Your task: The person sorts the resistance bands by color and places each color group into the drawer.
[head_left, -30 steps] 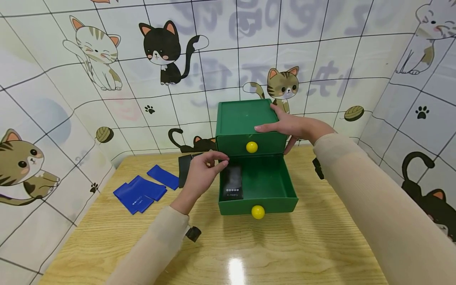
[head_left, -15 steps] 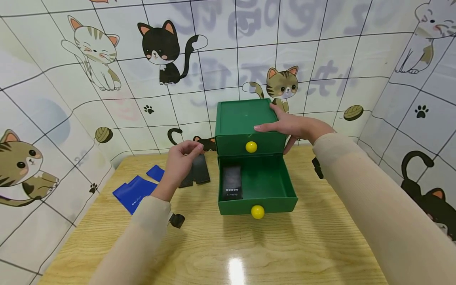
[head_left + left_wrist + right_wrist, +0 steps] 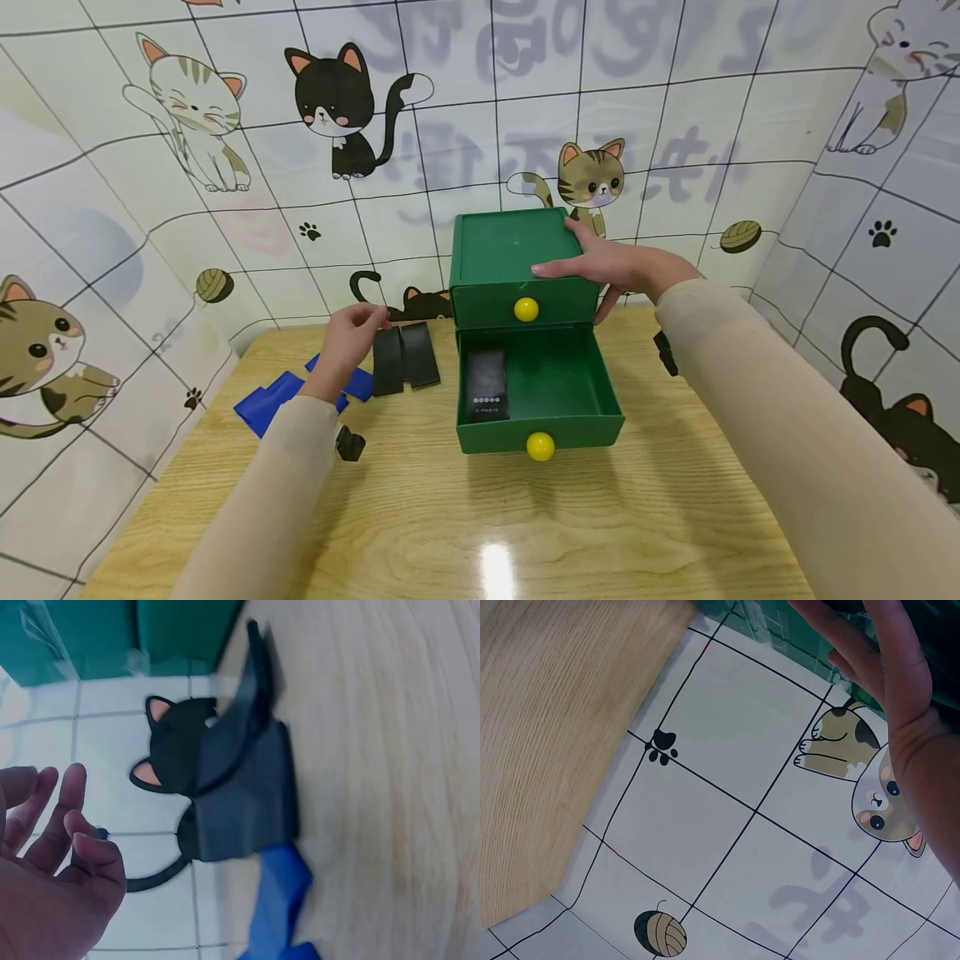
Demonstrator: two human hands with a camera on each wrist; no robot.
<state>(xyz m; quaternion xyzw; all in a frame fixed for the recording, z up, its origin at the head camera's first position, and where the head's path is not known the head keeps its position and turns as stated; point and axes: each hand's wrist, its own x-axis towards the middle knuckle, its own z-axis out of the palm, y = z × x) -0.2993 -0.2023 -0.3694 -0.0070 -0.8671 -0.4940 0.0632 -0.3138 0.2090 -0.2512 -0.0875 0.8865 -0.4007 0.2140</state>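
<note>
A green two-drawer box (image 3: pixel 517 246) stands on the table, its lower drawer (image 3: pixel 558 375) pulled out. Inside at the left lies a flat black resistance band (image 3: pixel 487 392) marked "X-Heavy". My right hand (image 3: pixel 611 262) rests over the box's right top edge, thumb on the lid and other fingers down the side; the right wrist view shows those fingers (image 3: pixel 889 660) against green plastic. My left hand (image 3: pixel 347 342) hovers beside two black bands (image 3: pixel 405 358), fingers loosely bent, holding nothing in the left wrist view. It partly covers several blue bands (image 3: pixel 273 400).
The upper drawer is closed, with a yellow knob (image 3: pixel 527 310); another yellow knob (image 3: pixel 541 447) is on the lower drawer's front. Behind the wooden table (image 3: pixel 420 517) stands a wall covering (image 3: pixel 480 125) printed with cats.
My left hand has moved left from the open drawer's left edge, past the black bands to near the blue ones. My right hand and the box stay put.
</note>
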